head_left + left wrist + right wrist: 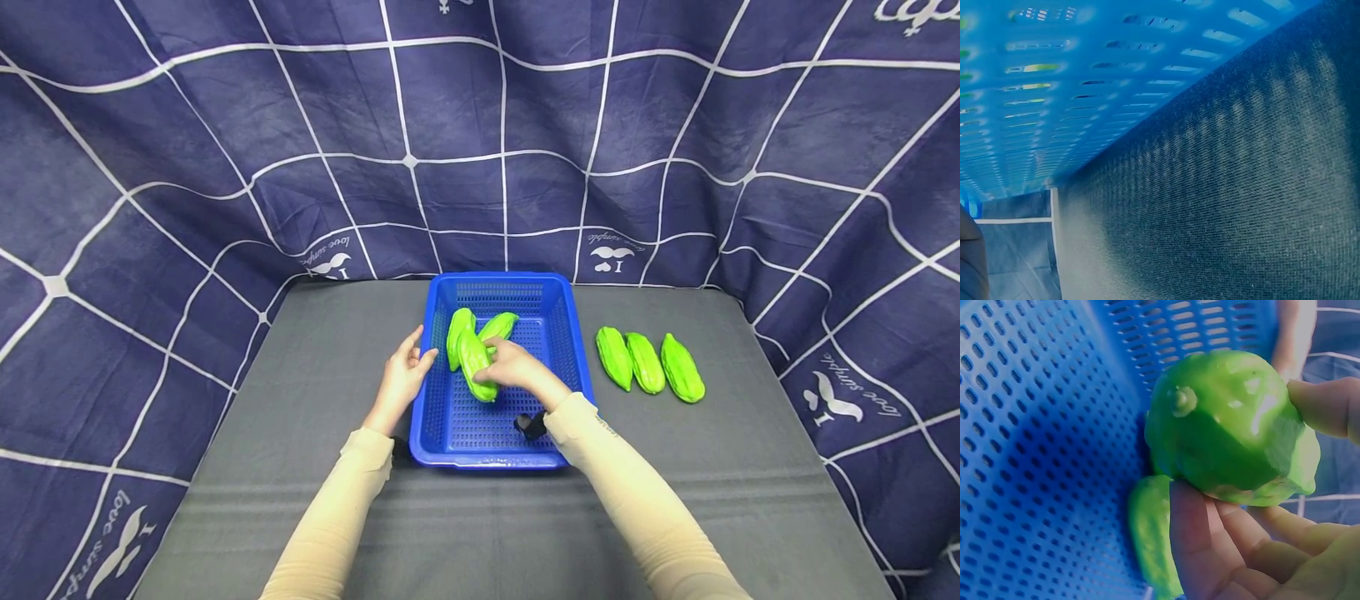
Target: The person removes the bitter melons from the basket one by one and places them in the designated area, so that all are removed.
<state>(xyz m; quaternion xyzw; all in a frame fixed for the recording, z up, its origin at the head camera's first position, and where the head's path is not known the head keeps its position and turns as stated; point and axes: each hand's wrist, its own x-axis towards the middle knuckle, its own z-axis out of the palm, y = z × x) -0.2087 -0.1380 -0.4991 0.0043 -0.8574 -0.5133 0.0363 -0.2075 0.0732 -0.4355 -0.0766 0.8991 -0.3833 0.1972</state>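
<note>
In the head view, my right hand reaches into a blue plastic basket and grips a long green ridged gourd. Seen from the right wrist, that gourd shows its stem nub, with the thumb on one side and the fingers on the other. Two more gourds lie in the basket: one at the left, partly covered by the held one, and another behind the hand. My left hand is at the basket's left rim, thumb and fingers apart; whether it touches the rim I cannot tell.
To the right of the basket, three similar gourds, left, middle and right, lie on the grey tabletop. A dark blue checked curtain hangs behind and beside the table.
</note>
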